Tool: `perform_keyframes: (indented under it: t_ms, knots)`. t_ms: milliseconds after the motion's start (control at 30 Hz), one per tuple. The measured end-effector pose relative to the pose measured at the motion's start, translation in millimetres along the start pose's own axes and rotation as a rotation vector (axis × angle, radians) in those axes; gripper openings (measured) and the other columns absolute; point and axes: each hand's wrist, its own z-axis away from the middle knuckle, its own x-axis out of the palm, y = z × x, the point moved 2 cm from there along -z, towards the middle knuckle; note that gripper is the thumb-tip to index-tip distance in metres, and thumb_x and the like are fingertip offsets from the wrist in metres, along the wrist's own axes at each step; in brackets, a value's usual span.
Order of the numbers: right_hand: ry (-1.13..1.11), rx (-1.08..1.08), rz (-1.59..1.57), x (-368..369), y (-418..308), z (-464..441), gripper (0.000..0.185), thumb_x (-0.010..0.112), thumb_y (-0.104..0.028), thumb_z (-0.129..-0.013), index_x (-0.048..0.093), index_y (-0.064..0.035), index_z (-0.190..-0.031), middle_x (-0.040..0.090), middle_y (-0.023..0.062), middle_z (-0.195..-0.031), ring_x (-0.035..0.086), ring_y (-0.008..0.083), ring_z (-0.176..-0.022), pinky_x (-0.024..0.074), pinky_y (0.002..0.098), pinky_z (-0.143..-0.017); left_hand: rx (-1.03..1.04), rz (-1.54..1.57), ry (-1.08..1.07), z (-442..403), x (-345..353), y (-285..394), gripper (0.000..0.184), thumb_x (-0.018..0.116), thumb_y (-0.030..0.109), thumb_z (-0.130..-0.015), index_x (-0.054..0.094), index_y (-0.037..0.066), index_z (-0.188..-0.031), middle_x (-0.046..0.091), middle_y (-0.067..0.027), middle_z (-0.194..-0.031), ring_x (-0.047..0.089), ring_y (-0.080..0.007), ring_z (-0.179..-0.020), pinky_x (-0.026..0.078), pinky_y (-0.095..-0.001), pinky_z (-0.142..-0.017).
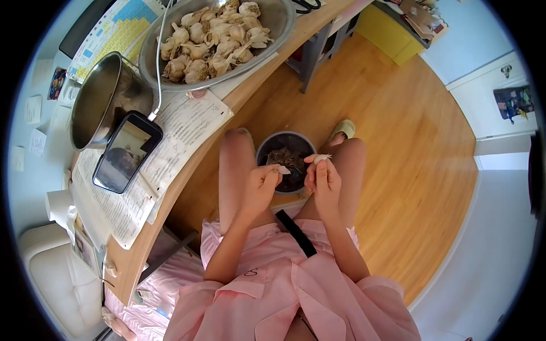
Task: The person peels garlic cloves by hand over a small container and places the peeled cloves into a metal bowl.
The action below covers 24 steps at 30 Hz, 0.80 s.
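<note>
My left hand (263, 184) is closed, pinching a pale flake of garlic skin (282, 170) between thumb and fingertips. In my right hand (325, 184) is a whitish garlic bulb (322, 158), its roots pointing outward, gripped by thumb and fingers. The two hands are apart, above my lap and near the rim of a round grey bin (263, 146) on the floor between my knees. Dark, papery scraps (287, 158) lie inside the bin. On the desk at upper left, a wide metal bowl (284, 34) holds several unpeeled garlic bulbs (213, 40).
A deep steel pot (91, 108) stands on the desk, with a phone (128, 150) on a white cable leaning against it. Printed papers (193, 122) cover the desk's near edge. Black-handled scissors (307, 5) lie beyond the bowl. A yellow box (387, 34) is on the wooden floor.
</note>
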Motion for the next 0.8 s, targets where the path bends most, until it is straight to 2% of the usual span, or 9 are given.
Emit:
perform_keyframes:
  t_ms: [67, 167, 267, 367, 467, 567, 667, 767, 800]
  knots:
    - [-0.050, -0.021, 0.009, -5, -3, -2, 0.031, 0.040, -0.029, -0.097, 0.055, -0.0011, -0.101, 0.040, -0.0030, -0.064, 0.032, 0.0019, -0.053, 0.0261, 0.0162, -0.047, -0.003, -0.230, -0.024, -11, -3, -13, 0.024, 0.045, 0.013, -0.087, 0.060, -0.004, -0.078, 0.056, -0.0161, -0.061, 0.057, -0.0248, -0.057, 0.042, -0.0326, -0.053]
    - [-0.213, 0.039, 0.001, -10, 6, -2, 0.030, 0.045, -0.031, -0.095, 0.051, -0.0017, -0.095, 0.041, -0.0021, -0.064, 0.033, 0.0035, -0.052, 0.0275, 0.0176, -0.047, -0.118, -0.631, -0.058, -36, 6, -68, 0.030, 0.049, 0.022, -0.088, 0.062, -0.002, -0.076, 0.059, -0.0179, -0.065, 0.061, -0.0295, -0.063, 0.046, -0.0370, -0.057]
    - [-0.288, 0.066, -0.049, -10, 6, -1, 0.028, 0.050, -0.031, -0.093, 0.048, -0.0030, -0.092, 0.041, -0.0019, -0.064, 0.034, 0.0039, -0.052, 0.0274, 0.0178, -0.048, -0.002, -1.044, -0.113, -57, 13, -155, 0.035, 0.051, 0.028, -0.088, 0.063, 0.000, -0.071, 0.061, -0.0189, -0.068, 0.062, -0.0327, -0.068, 0.049, -0.0416, -0.061]
    - [-0.320, 0.060, -0.045, -12, 5, 1, 0.024, 0.051, -0.028, -0.092, 0.049, -0.0043, -0.091, 0.041, -0.0029, -0.064, 0.034, 0.0031, -0.053, 0.0262, 0.0172, -0.048, -0.126, -1.103, -0.187, -74, 19, -192, 0.031, 0.056, 0.027, -0.085, 0.062, -0.001, -0.073, 0.061, -0.0181, -0.069, 0.062, -0.0328, -0.067, 0.050, -0.0420, -0.063]
    - [-0.321, 0.102, -0.007, -16, 2, 3, 0.021, 0.051, -0.026, -0.093, 0.050, -0.0054, -0.090, 0.040, -0.0040, -0.064, 0.034, 0.0023, -0.054, 0.0253, 0.0168, -0.048, -0.270, -1.138, -0.294, -82, 26, -186, 0.023, 0.058, 0.020, -0.085, 0.061, -0.003, -0.083, 0.062, -0.0196, -0.075, 0.062, -0.0324, -0.066, 0.051, -0.0396, -0.063]
    - [-0.319, 0.150, 0.044, -19, -1, 3, 0.024, 0.048, -0.028, -0.094, 0.049, -0.0046, -0.088, 0.039, -0.0037, -0.063, 0.033, 0.0033, -0.054, 0.0268, 0.0177, -0.049, 0.222, -0.890, -0.087, -78, 19, -212, 0.021, 0.058, 0.015, -0.085, 0.060, -0.004, -0.095, 0.061, -0.0195, -0.085, 0.063, -0.0257, -0.072, 0.051, -0.0331, -0.064]
    - [-0.346, 0.207, 0.096, -23, -1, 1, 0.022, 0.049, -0.025, -0.094, 0.051, -0.0046, -0.086, 0.042, -0.0040, -0.066, 0.035, 0.0031, -0.057, 0.0276, 0.0179, -0.050, -0.022, -0.118, -0.156, -64, 20, -123, 0.021, 0.054, 0.009, -0.087, 0.059, -0.004, -0.103, 0.059, -0.0160, -0.097, 0.060, -0.0165, -0.078, 0.050, -0.0286, -0.065]
    - [-0.401, 0.229, 0.183, -22, 2, 0, 0.024, 0.048, -0.026, -0.094, 0.052, -0.0034, -0.085, 0.042, -0.0039, -0.066, 0.036, 0.0038, -0.058, 0.0296, 0.0191, -0.051, -0.052, 0.440, -0.170, -32, 18, -54, 0.020, 0.056, 0.010, -0.087, 0.060, 0.001, -0.105, 0.058, -0.0084, -0.090, 0.057, -0.0130, -0.082, 0.047, -0.0244, -0.068]
    - [-0.419, 0.219, 0.196, -21, 3, 0, 0.024, 0.048, -0.026, -0.094, 0.053, -0.0029, -0.086, 0.042, -0.0039, -0.066, 0.036, 0.0041, -0.059, 0.0301, 0.0194, -0.051, 0.041, 0.369, -0.167, -23, 16, -32, 0.019, 0.057, 0.008, -0.086, 0.061, 0.001, -0.104, 0.058, -0.0075, -0.090, 0.057, -0.0129, -0.081, 0.047, -0.0241, -0.068]
